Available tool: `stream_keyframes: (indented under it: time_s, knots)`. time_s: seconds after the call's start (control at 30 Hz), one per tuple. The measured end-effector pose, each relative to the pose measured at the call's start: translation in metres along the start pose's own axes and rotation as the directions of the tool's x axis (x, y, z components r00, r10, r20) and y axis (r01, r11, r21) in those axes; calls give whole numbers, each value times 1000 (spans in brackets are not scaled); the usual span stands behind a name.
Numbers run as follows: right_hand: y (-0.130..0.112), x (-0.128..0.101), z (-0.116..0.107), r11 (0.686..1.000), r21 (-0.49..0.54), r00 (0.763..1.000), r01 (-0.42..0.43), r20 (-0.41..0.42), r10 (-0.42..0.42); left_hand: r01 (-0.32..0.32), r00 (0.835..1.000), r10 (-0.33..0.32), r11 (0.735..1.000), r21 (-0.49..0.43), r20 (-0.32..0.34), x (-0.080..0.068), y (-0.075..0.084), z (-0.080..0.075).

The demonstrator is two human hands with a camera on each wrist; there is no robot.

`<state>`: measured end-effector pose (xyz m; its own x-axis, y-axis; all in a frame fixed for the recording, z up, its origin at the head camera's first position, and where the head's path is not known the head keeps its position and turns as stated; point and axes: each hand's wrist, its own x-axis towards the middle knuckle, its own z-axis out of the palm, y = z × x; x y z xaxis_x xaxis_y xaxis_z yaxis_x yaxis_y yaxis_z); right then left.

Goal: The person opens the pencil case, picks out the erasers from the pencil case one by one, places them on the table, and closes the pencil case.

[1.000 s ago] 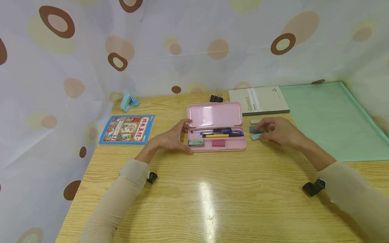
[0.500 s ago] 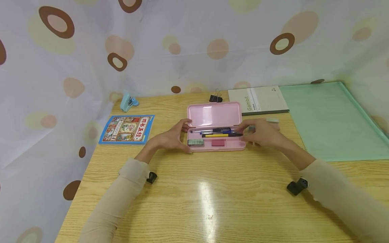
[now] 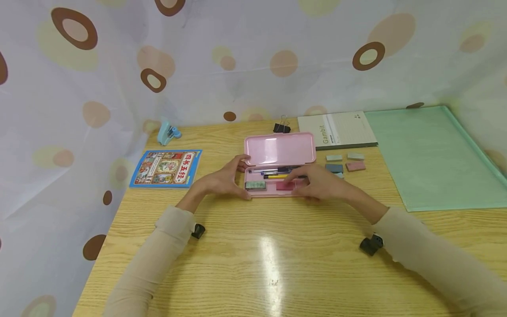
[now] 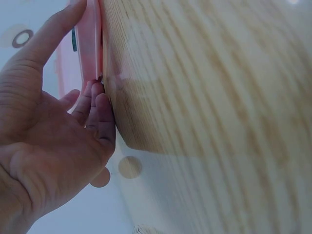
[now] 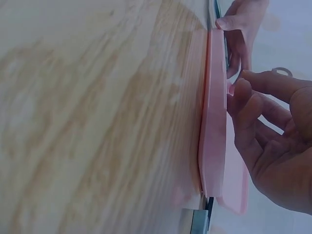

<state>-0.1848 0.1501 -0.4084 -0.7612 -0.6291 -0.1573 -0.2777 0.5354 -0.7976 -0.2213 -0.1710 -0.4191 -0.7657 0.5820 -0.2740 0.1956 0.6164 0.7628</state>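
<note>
A pink pencil case (image 3: 270, 193) lies on the table with its lid (image 3: 280, 149) raised. My left hand (image 3: 225, 179) holds the case's left end, thumb at the front corner and fingers at the back. Inside are several pens (image 3: 273, 177), a green-patterned block (image 3: 255, 186) and a dark pink eraser (image 3: 283, 186). Over the right half of the case, my right hand (image 3: 322, 182) has its thumb and index finger at the eraser and appears to pinch it. In the right wrist view, the curled fingertips (image 5: 243, 87) reach over the case wall, with a bit of pink at them.
To the case's right lie several small blocks, including a blue one (image 3: 334, 168) and a pink one (image 3: 355, 166). Behind are a notebook (image 3: 340, 130) and a binder clip (image 3: 281, 128). A green mat (image 3: 439, 163) lies right, a booklet (image 3: 166, 169) and blue gadget (image 3: 168, 133) left.
My right hand has moved left from the small blocks beside the case to the eraser inside it. The light blue block has shifted slightly. My left hand has stayed put.
</note>
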Motion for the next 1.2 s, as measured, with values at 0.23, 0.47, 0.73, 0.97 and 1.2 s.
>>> stream_keyframes:
  time_s: [0.23,0.47,0.73,0.97,1.2]
  knots:
    - [-3,1,6,999,-21,999,30,11,-30,0,1000,0,1000,-11,-3,0,-1,1]
    - [-6,-1,6,999,-32,999,13,-50,-14,-3,1000,3,1000,-19,-12,0,-1,0]
    - [-2,-4,7,1000,-1,1000,1,-27,-1,1,1000,-1,1000,-18,-9,-1,-1,-1]
    - [-2,-1,9,1000,-29,998,0,-61,-2,-7,1000,6,1000,-16,-11,0,0,1]
    - [0,6,14,991,-101,987,85,-126,-97,-6,1000,6,1000,-14,-13,0,-1,2]
